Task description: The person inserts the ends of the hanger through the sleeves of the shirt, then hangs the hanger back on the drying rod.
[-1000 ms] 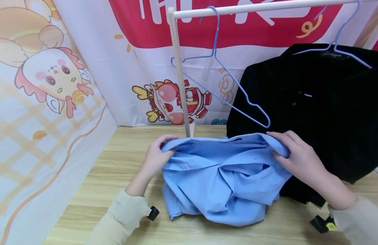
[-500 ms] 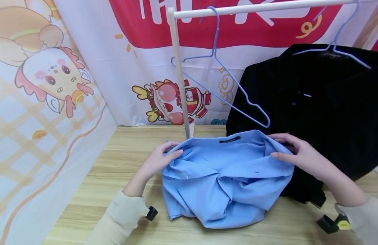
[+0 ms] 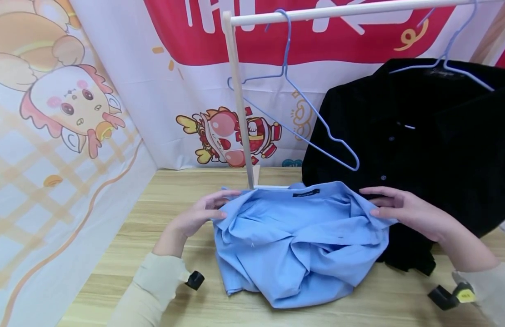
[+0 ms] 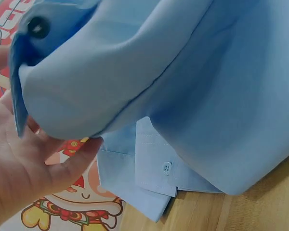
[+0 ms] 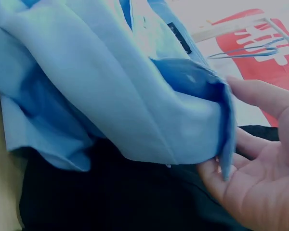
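A light blue shirt (image 3: 277,268) lies bunched on the wooden table, its neck opening turned up and a dark label inside the collar. At its left side, my left hand (image 3: 197,212) holds the collar edge between thumb and fingers. My right hand (image 3: 407,210) holds the opposite collar edge, thumb in front and fingers behind. Close up in the left wrist view, the cloth (image 4: 115,82) folds over beside the left palm, with a buttoned cuff (image 4: 156,168) below. In the right wrist view the collar edge (image 5: 226,130) stands between the right thumb and fingers.
Behind the shirt stands a wooden rack (image 3: 240,91) with a rail across the top. A bare blue hanger (image 3: 291,79) hangs from it. To the right, a black garment (image 3: 412,150) hangs on another hanger and reaches down to the table (image 3: 146,236).
Both hands have moved slightly outward and spread the collar wider. The shirt's neck opening has tipped open, showing more of the label. The rack and hangers look unchanged.
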The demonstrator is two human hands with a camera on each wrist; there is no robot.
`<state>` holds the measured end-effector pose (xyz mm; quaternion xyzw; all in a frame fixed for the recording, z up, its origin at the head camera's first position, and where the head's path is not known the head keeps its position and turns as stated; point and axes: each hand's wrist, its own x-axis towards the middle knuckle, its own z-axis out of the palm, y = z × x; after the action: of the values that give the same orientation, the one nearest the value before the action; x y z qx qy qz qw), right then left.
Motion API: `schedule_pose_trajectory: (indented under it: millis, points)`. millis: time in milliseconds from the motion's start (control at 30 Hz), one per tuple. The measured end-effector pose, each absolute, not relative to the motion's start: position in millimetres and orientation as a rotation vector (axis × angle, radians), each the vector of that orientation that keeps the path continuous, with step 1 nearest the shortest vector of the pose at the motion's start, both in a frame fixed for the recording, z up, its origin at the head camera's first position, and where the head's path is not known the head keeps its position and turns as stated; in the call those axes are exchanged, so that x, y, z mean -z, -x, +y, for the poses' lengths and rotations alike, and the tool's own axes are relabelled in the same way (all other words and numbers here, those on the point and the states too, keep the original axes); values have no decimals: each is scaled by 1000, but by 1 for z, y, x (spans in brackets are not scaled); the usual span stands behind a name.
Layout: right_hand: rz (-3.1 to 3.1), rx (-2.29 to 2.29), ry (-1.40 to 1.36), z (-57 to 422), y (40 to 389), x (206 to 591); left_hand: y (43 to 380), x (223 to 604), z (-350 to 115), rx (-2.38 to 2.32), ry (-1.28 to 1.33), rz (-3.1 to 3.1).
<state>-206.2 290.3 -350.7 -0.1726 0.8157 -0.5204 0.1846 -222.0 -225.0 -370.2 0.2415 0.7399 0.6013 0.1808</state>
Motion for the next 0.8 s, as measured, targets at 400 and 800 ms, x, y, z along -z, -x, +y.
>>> schedule_pose_trajectory:
  millis: [400, 800]
  points:
    - [2399, 1306, 541, 285, 199, 345, 218, 366, -220, -1765, -676, 2186]
    - [2282, 1707, 732, 296, 198, 347, 206, 350, -205, -2198, -517, 2055]
